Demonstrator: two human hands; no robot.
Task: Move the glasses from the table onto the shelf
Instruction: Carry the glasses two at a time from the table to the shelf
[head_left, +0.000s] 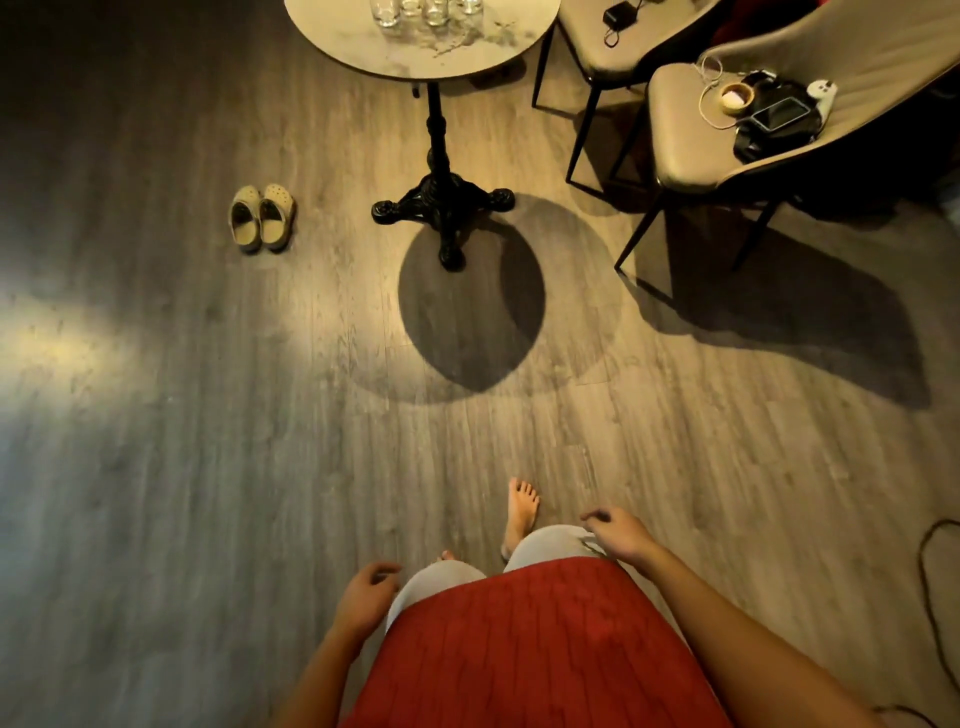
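Hanging empty, loosely curled: left hand (368, 590), right hand (619, 532); glasses (431, 10) on table (415, 57), chairs (685, 145) beside it.

Head view. Clear glasses (415, 11) cluster at the far edge of a round table (457, 57) on a black pedestal. Two chairs (691, 156) stand at right, one bearing a phone (782, 113). Slippers (262, 217) lie on the wood floor (208, 467). The left hand (370, 590) and right hand (621, 535) hang loosely curled, holding nothing.

Dim warm light, seemingly from overhead, casts hard shadows under the table (337, 36); corners darken and bend.
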